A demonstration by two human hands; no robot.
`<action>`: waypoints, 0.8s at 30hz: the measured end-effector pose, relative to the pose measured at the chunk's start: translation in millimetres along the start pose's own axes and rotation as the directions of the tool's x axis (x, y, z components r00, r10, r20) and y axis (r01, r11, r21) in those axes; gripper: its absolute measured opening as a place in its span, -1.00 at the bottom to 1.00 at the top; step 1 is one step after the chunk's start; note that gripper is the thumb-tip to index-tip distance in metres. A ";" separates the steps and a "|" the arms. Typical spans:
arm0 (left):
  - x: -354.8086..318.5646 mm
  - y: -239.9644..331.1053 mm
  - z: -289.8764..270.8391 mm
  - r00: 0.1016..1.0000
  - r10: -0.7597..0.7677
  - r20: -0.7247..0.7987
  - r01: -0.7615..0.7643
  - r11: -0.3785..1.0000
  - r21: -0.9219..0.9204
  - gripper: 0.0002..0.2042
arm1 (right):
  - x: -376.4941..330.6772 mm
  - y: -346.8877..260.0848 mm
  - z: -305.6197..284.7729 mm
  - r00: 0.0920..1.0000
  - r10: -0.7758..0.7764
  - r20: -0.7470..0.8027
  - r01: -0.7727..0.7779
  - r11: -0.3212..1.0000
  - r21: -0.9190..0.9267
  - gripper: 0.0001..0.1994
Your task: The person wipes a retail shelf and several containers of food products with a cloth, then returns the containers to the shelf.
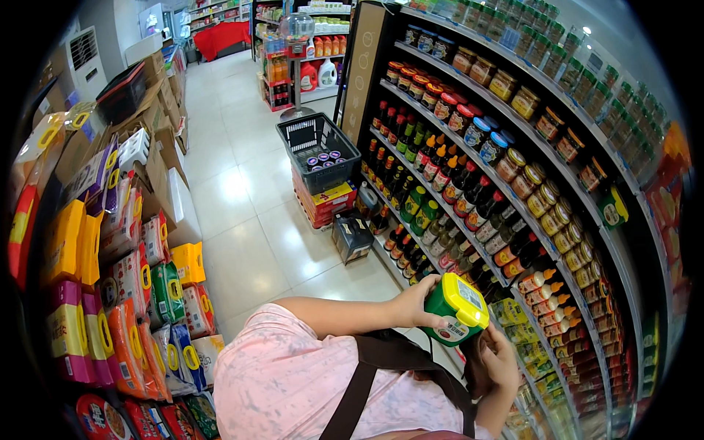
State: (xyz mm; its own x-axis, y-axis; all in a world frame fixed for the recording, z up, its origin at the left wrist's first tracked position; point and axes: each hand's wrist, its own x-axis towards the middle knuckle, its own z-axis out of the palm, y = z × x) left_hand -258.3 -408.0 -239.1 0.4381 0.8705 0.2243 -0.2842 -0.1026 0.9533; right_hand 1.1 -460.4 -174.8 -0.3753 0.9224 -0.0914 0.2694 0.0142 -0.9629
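My left hand (416, 302) grips a green plastic tub with a yellow lid (456, 309), holding it tilted in front of the sauce shelves at lower right. A label with a barcode shows on its side. My right hand (501, 361) sits just below and right of the tub, fingers curled beside something dark that I cannot make out. My pink sleeve and a brown strap fill the lower middle of the view.
Shelves of sauce bottles and jars (477, 169) run along the right. Bagged goods in bright packets (125, 293) line the left. A dark shopping basket (319, 143) with several purple-lidded jars rests on stacked red crates. A black box (352, 238) stands on the tiled aisle floor.
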 end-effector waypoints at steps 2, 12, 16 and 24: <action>2.4 2.9 0.1 1.000 0.003 0.003 -0.003 1.000 0.018 -0.06 | -4.2 2.2 0.2 0.999 -0.011 0.031 0.010 0.999 0.037 -0.31; 34.6 25.6 28.0 0.991 0.062 0.118 -0.083 0.980 0.183 -0.06 | -1.3 -14.5 0.4 1.000 0.013 0.008 -0.015 0.985 0.170 -0.21; 60.3 15.8 47.3 0.968 0.085 0.234 -0.173 0.905 0.389 -0.10 | -7.1 -0.7 -26.3 0.998 -0.025 -0.061 0.037 0.979 0.200 -0.23; 132.2 -17.0 122.0 0.935 0.015 0.355 -0.209 0.831 0.515 -0.21 | -38.6 25.8 -110.3 0.957 -0.072 -0.282 0.100 0.991 0.087 -0.31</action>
State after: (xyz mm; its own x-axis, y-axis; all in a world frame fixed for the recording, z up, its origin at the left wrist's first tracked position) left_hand -91.5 -349.9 -201.0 0.7084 0.6409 0.2956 0.1115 -0.5152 0.8498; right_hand 120.4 -453.1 -168.1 -0.1279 0.9903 0.0536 0.1522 0.0730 -0.9857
